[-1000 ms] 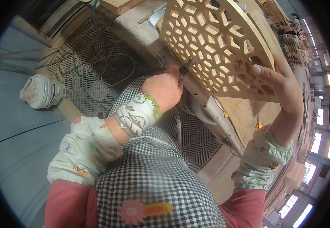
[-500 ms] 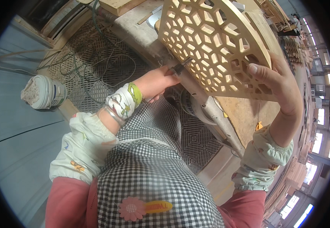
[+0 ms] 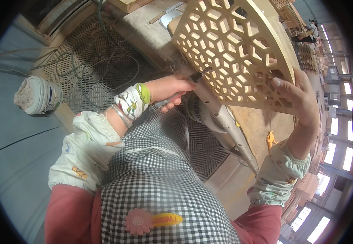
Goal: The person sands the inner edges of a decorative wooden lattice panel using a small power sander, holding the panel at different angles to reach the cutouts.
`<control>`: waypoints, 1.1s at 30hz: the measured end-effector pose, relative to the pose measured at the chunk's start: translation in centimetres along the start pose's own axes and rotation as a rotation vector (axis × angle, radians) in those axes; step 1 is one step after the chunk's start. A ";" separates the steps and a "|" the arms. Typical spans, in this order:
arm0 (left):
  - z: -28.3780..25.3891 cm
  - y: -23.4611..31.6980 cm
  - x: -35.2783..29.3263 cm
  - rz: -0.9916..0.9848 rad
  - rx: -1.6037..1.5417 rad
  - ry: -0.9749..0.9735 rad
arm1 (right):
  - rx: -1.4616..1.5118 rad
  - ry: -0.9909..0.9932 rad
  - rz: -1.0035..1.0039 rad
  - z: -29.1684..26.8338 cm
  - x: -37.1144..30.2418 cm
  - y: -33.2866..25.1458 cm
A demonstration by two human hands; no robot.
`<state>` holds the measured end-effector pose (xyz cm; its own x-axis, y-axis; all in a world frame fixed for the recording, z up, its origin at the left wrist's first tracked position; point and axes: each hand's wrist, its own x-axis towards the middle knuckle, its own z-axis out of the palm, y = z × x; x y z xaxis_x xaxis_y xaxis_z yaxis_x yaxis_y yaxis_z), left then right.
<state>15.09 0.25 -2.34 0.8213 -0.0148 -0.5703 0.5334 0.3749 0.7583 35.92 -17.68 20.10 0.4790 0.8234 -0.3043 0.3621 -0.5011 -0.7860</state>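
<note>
My right hand [image 3: 300, 97] grips the near right corner of a pale wooden lattice panel [image 3: 241, 69] with a curved outer edge and many angular cut-outs. Its thumb lies over the face; the other fingers go behind the panel, mostly hidden. The panel stands tilted above the bench. My left hand [image 3: 172, 87] is closed round a slim hand tool [image 3: 200, 76] with a dark tip and a greyish handle end. That tip points at the panel's lower left edge; I cannot tell whether it touches. What kind of tool it is does not show clearly.
A worn bench [image 3: 247, 126] with a pale pipe-like edge runs below the panel. On it lies an orange-handled tool [image 3: 270, 139]. A white bucket [image 3: 38, 95] stands at left, near loose hoses [image 3: 103, 71] on dark floor matting [image 3: 213, 156]. Stacked timber [image 3: 306, 185] fills the far right.
The tool in my left hand has turned a little, and more of its grey handle shows. The panel and my right hand have shifted slightly. The whole view has moved a little.
</note>
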 end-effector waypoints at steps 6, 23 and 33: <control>-1.0 -1.1 0.3 -0.083 -0.294 -0.154 | -0.062 -0.053 -0.037 -1.0 0.3 0.4; 1.8 -1.3 2.3 0.346 0.476 0.443 | -0.064 -0.016 0.013 -0.2 -0.7 0.3; 2.2 -5.0 -3.8 0.350 0.520 0.465 | -0.057 -0.004 0.054 0.2 -0.8 -0.6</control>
<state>9.80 -3.63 -3.24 0.8513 0.4575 -0.2568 0.3795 -0.1990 0.9035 35.17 -18.01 20.68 0.4954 0.7961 -0.3476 0.3810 -0.5588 -0.7366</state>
